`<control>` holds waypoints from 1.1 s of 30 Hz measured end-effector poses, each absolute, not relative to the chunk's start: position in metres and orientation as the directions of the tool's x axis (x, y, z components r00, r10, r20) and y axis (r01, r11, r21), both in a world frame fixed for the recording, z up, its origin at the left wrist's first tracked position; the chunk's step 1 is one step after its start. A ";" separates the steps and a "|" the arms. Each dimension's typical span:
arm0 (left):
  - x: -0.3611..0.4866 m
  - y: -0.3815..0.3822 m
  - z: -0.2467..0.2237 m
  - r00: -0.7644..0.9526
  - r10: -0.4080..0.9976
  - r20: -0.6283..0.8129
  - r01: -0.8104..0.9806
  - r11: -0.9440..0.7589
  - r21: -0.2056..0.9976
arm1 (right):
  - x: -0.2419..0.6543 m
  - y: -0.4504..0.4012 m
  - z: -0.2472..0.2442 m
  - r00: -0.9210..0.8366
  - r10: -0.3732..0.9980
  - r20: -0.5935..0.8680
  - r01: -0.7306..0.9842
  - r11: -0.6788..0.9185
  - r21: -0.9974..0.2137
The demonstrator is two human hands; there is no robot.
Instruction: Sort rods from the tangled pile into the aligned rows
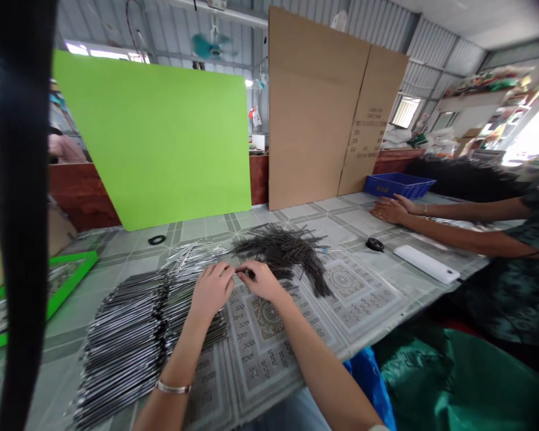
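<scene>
My left hand [213, 284] is closed with its fingers bent, over the edge of a pile of thin silver rods [179, 299]. What its fingertips hold, if anything, is hidden. Close beside it, my right hand [260, 280] pinches a small thin dark stick [241, 270] whose end points toward the left hand. Just behind and right of my right hand lies a loose heap of thin dark sticks [287, 248]. Left of my left hand, a long neat stack of dark and silver rods [121, 341] runs toward the table's front edge. Loose silver pieces [195, 254] lie behind it.
A patterned cloth covers the table [359, 335]. Black tape rolls [157, 239] lie at left and right. A white bar-shaped object [426, 263], a blue bin [399, 184] and another person's hands [393, 209] are at right. A green-framed tray [67, 281] is at left. Green [175, 143] and cardboard [314, 114] panels stand behind.
</scene>
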State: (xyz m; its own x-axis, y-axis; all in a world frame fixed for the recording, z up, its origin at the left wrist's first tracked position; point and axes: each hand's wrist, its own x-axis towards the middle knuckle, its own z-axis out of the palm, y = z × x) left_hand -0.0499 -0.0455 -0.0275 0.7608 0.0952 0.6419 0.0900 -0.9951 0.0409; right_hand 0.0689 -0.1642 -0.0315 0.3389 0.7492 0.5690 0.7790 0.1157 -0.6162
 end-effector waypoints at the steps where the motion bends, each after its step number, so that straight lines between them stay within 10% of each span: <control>1: -0.050 -0.044 -0.028 0.761 0.095 0.641 0.091 -0.995 0.039 | 0.069 -0.163 -0.033 0.350 0.765 0.541 0.760 0.105 -0.641; 20: -0.047 -0.049 -0.033 0.735 0.046 0.677 -0.024 -0.995 0.094 | 0.063 -0.150 -0.049 0.354 0.795 0.493 0.564 0.239 -0.791; 28: -0.056 -0.049 -0.023 0.292 0.062 0.954 -0.060 -0.995 0.083 | 0.071 -0.144 -0.046 0.685 0.671 0.283 0.019 0.372 -0.928; 33: -0.054 -0.050 -0.026 0.322 0.075 0.944 -0.090 -0.990 0.109 | 0.080 -0.145 -0.043 0.779 0.580 0.238 -0.114 0.504 -0.856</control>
State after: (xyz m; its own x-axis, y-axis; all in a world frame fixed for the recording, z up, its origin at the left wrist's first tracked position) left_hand -0.0539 -0.0504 -0.0262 0.3222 0.0748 0.9437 -0.0898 -0.9900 0.1091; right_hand 0.0797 -0.1449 -0.0433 0.7787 0.5805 0.2381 -0.1137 0.5037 -0.8564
